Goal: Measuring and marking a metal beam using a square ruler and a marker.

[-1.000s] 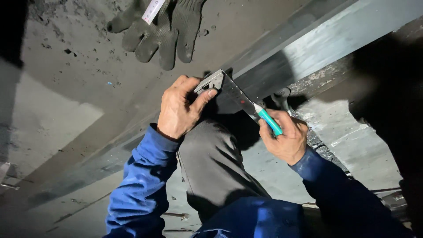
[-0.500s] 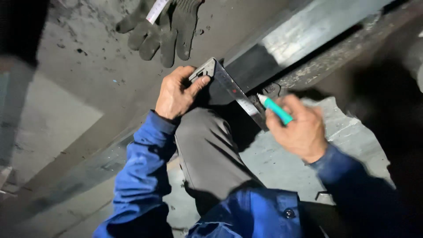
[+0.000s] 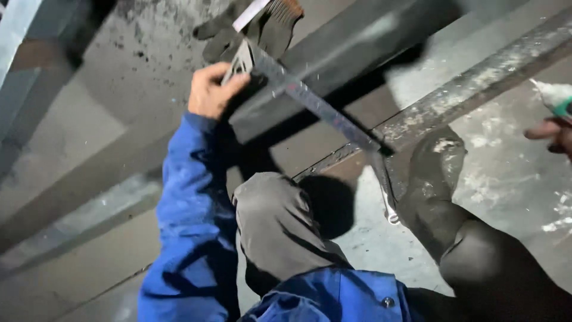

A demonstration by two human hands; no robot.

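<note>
**Square held across the dark steel beam**

We see one long dark steel beam (image 3: pixel 357 53) running on a diagonal from lower left to upper right, and it is the largest thing before us. Beside it, nearer to us, lies one narrower, rust-flecked steel bar (image 3: pixel 476 89) on the same diagonal. Both rest on a grey concrete floor (image 3: pixel 512 179) smeared with white marks.

Next in size come our own two bent knees in dark trousers (image 3: pixel 280 232) and the one blue sleeve (image 3: pixel 190 226) reaching up to the beam.

One metal try square (image 3: pixel 310 98) lies across the beam. Its long axis runs from upper left to lower right, crossing the beam's line, with the thick stock at the upper-left end and the thin blade pointing down-right toward the narrow bar, where its tip meets that bar's edge.

Our left hand (image 3: pixel 211 92) is at the stock end, fingers curled narrow and closed around the stock, pressing it against the beam.

Just beyond the square, at the top edge, lies one pair of worn work gloves (image 3: pixel 262 27), two gloves together.

Our right hand (image 3: pixel 551 134) shows only at the right border, well apart from the square, fingertips pinched on one green-and-white marker (image 3: pixel 557 98).
</note>
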